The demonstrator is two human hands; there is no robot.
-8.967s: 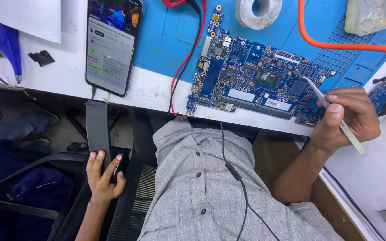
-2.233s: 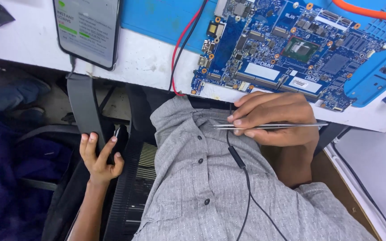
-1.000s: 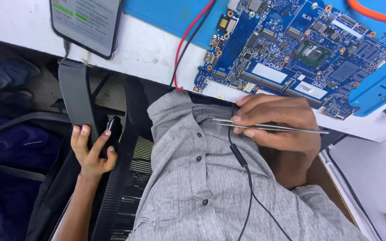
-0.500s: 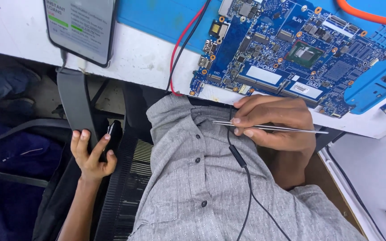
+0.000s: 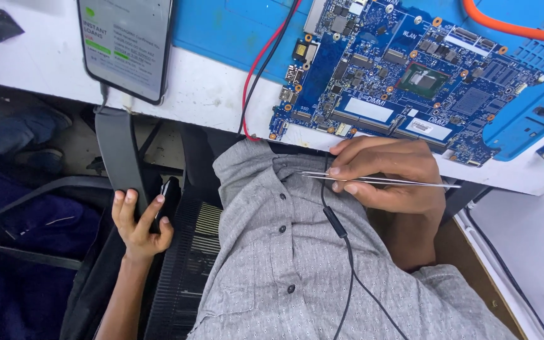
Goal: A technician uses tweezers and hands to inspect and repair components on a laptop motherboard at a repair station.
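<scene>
Tweezers [image 5: 379, 181], thin, silver and metal, lie level across the right hand [image 5: 388, 179], pinched between thumb and fingertips with the points aimed left toward the grey dotted button shirt [image 5: 284, 264]. That grip is closed on the tool; nothing shows between the points. The hand hangs below the edge of the white counter [image 5: 203, 94], in front of the torso, wrist bent, knuckles up, just short of the blue laptop circuit board [image 5: 404, 82] that rests on the blue mat [image 5: 240, 31]. Judging by this, work on the board is paused: no tool touches it, its memory slots sit bare, and a red wire [image 5: 262, 63] and a black wire run from the mat over the counter edge beside it.

Down at the left, the left hand [image 5: 138, 220] reaches low beside the black mesh chair [image 5: 184, 271], fingers spread and curled round a small black object [image 5: 166, 192] at the seat's side; what the object is cannot be told. A black-cased smartphone [image 5: 127, 47] with a lit screen lies on the counter above that hand, well apart from the board.
</scene>
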